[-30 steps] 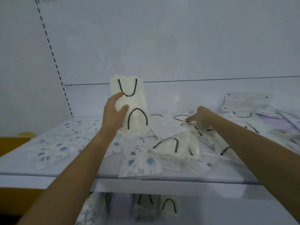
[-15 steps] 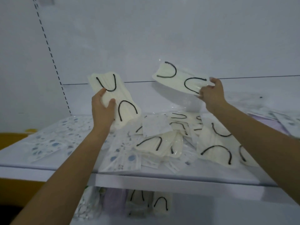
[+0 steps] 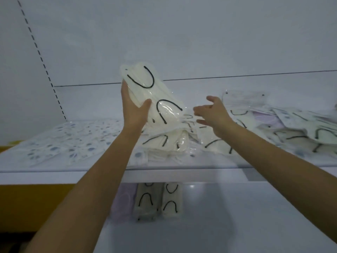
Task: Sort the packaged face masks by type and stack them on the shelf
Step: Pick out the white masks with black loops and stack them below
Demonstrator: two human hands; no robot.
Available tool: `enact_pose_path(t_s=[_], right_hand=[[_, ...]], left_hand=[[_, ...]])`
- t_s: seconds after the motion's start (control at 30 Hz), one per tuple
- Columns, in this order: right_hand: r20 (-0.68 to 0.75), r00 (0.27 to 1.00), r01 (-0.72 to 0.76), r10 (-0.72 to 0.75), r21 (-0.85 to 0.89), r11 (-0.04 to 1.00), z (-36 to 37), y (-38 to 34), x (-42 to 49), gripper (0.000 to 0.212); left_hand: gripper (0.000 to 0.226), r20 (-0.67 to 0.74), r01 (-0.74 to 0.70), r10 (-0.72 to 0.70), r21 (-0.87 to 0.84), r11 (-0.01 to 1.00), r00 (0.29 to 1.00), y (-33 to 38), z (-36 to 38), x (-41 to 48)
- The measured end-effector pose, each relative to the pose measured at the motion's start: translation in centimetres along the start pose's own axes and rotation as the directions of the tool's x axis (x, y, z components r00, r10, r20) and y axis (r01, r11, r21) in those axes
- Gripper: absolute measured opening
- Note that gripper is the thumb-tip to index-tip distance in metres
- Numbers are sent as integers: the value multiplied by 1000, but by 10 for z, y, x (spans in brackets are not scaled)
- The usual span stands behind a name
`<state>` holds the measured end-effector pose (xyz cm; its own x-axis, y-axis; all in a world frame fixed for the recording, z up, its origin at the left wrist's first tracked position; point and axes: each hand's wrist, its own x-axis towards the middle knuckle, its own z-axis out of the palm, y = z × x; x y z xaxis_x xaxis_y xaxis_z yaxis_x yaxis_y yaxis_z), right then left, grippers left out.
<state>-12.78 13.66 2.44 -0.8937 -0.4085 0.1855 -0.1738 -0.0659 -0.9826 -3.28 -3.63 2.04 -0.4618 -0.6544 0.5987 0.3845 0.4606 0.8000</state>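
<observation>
My left hand (image 3: 134,109) holds up a small stack of packaged cream face masks with black ear loops (image 3: 151,94), tilted above the white shelf (image 3: 164,172). To its right my right hand (image 3: 212,111) hovers with fingers spread and nothing in it, just above the loose heap of cream masks (image 3: 169,143) in the shelf's middle. Blue-patterned mask packets (image 3: 73,141) lie spread on the shelf's left part. More cream and pale packets (image 3: 295,126) are piled at the right.
On the lower shelf stand upright stacks of cream masks (image 3: 158,199) with a lilac-patterned stack (image 3: 125,201) to their left. A slotted upright (image 3: 43,61) runs up the back wall at left. A yellow surface (image 3: 27,201) shows at lower left.
The cream mask packet that my right hand held aloft has gone onto the stack in my left hand. My right hand has let go and dropped toward the heap, fingers spread.
</observation>
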Motion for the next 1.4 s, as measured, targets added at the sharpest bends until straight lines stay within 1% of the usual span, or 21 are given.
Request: enact_pose_path(t_s=[0.03, 0.07, 0.13, 0.17, 0.2, 0.27, 0.3, 0.4, 0.43, 0.53, 0.6, 0.7, 0.8, 0.87, 0.93, 1.0, 1.03, 1.13, 1.23, 1.3, 1.4], right_hand=[[-13, 1000, 1, -4, -207, 978, -18, 0, 3, 63], [-4, 1000, -10, 9, -464, 886, -37, 1, 5, 62], [44, 993, -24, 108, -829, 559, -65, 9, 3, 69], [56, 983, -27, 175, -899, 438, -74, 15, 1, 75], [52, 972, -39, 229, -927, 373, -78, 20, -3, 81], [24, 972, -59, 234, -938, 342, -80, 28, -10, 89], [20, 977, -58, 211, -932, 358, -80, 30, -13, 91], [46, 976, -71, 212, -855, 513, -82, 29, -22, 95], [50, 972, -81, 230, -848, 524, -83, 30, -26, 96], [9, 978, -85, 208, -895, 438, -87, 35, -32, 102], [25, 983, -65, 179, -875, 480, -87, 34, -35, 92], [94, 991, 19, 94, -795, 606, -87, 32, -38, 63], [116, 978, 202, -175, -746, 634, -88, 34, -40, 46], [77, 943, 312, -324, -551, 775, -90, 31, -40, 42], [21, 950, 304, -311, -282, 910, -90, 20, -44, 40], [34, 960, 282, -280, -104, 954, -90, 12, -46, 40], [60, 959, 283, -279, -86, 955, -90, 12, -47, 39], [154, 944, 322, -292, -231, 918, -89, 18, -49, 41], [195, 925, 373, -326, -304, 876, -102, 20, -44, 38], [175, 913, 409, -370, -370, 834, -127, 15, -36, 31], [159, 947, 316, -281, -630, 709, -178, 11, -14, 29]], left_hand=[[85, 29, -15, 15, 3, 1000, 999, -1, -9, -3], [90, 60, -28, 27, 12, 1000, 998, -2, -18, -6], [93, 108, -32, 30, 17, 999, 994, -4, -32, -16], [94, 129, -22, 22, 1, 1000, 991, -4, -37, -21], [95, 148, -10, 14, -24, 1000, 989, -2, -41, -27], [90, 178, 8, 0, -45, 999, 984, 4, -45, -38], [87, 182, 21, -13, -40, 999, 983, 7, -45, -45], [60, 174, 46, -55, 56, 997, 983, 13, -42, -59], [54, 183, 52, -67, 86, 995, 981, 14, -41, -63], [50, 206, 53, -83, 147, 988, 975, 16, -40, -73], [49, 201, 65, -97, 161, 985, 975, 14, -39, -78], [48, 181, 97, -131, 186, 978, 975, 15, -33, -82], [46, 158, 109, -147, 227, 968, 976, 20, -24, -80], [45, 146, 89, -130, 262, 961, 981, 23, -15, -78], [45, 133, 91, -128, 259, 962, 983, 26, -1, -76], [47, 149, 129, -162, 213, 969, 975, 30, 20, -75], [49, 176, 159, -188, 166, 973, 966, 31, 32, -76], [53, 257, 181, -195, 80, 980, 947, 36, 68, -83], [51, 249, 50, -91, 167, 985, 964, 37, 95, -89], [56, 223, 35, -75, 179, 983, 972, 36, 103, -89], [77, 220, 45, -72, 126, 991, 973, 33, 106, -89]])
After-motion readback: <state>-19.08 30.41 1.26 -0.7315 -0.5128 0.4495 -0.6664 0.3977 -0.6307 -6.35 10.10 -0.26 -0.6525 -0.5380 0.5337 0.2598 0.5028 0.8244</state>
